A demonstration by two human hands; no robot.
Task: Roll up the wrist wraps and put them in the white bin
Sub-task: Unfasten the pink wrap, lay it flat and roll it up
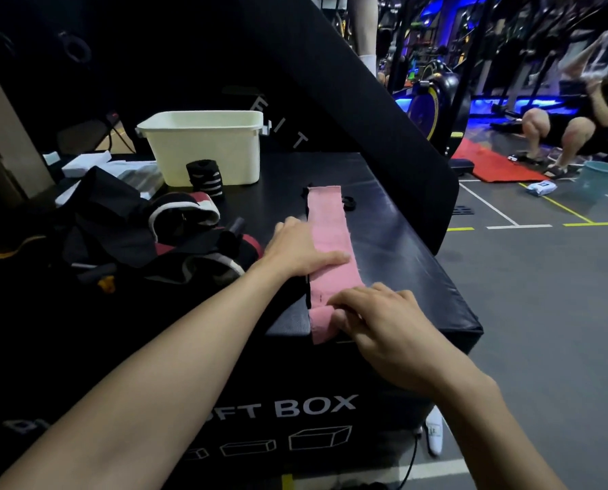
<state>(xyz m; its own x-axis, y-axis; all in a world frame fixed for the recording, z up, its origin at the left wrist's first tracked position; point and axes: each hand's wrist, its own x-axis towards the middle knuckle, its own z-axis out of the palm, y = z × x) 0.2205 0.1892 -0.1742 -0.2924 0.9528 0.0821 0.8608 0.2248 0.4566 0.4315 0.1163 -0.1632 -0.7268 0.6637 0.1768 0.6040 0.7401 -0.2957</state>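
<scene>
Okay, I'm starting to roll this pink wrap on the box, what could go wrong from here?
1. The near end of the pink wrap overhangs the edge of the black box, where the right hand pinches it; the roll may start crooked or slip off.
2. The left hand only presses flat on one side, so the strip may skew sideways.
3. The white bin sits beyond a rolled black wrap, which a reach might knock.

Dim gym. Grey rubber floor (pixel 529 277) marked with white and yellow lines. Black padded plyo box (pixel 384 221) printed "BOX". Red floor mat (pixel 490 164), teal plastic bucket (pixel 599 178). Blue strip lighting (pixel 550 100) behind, apparently under exercise machines.
</scene>
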